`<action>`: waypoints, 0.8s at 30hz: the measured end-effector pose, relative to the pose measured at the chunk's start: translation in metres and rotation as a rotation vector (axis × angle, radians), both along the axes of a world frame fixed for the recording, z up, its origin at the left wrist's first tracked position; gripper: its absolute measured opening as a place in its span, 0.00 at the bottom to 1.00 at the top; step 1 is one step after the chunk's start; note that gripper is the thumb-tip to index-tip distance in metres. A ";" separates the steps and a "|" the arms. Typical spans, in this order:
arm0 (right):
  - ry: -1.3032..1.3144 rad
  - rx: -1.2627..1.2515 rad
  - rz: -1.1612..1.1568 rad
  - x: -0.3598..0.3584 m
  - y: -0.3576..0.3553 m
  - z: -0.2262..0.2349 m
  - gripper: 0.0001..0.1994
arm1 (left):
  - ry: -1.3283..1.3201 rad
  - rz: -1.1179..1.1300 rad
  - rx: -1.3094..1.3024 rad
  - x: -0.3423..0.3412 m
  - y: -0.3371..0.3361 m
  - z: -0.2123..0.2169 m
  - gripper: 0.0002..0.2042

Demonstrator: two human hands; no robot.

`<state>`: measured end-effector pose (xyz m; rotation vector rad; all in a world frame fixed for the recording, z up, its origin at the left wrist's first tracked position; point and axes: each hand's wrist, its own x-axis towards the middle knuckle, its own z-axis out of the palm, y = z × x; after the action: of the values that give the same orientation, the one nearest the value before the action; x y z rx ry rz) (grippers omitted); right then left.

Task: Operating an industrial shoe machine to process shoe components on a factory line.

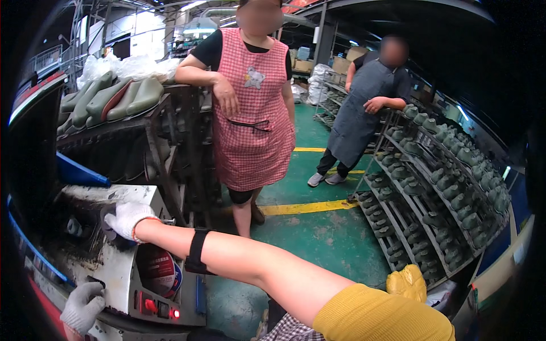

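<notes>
White-gloved right hand (122,221) touches a dark piece (106,217) at the machine's (121,274) right edge, left hand (83,308) by its near edge; grips unclear. Slack gloves (126,217) could snag.

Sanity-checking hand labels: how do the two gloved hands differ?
The right hand holds a dark object over the pale machine; the left hand is lower in view, at the machine's edge, its grip unclear. The right hand's glove looks whiter, the left hand's greyer. Both hands wear light-coloured gloves.
</notes>
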<state>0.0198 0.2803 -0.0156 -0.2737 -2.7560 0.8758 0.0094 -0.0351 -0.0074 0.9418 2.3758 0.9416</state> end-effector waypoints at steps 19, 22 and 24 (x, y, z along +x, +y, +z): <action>0.131 0.121 0.256 -0.001 -0.004 -0.001 0.28 | 0.259 -0.142 -0.163 -0.009 -0.006 -0.003 0.31; -0.023 -0.289 0.218 -0.005 -0.002 -0.004 0.25 | 0.287 -0.133 -0.075 -0.011 -0.009 -0.006 0.33; 0.035 -0.262 0.284 -0.014 0.004 -0.012 0.24 | 0.264 -0.095 -0.119 -0.014 -0.009 -0.004 0.33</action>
<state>0.0058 0.2842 -0.0274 0.0934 -2.6859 1.3016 -0.0049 -0.0438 -0.0117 1.1827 2.5430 0.6672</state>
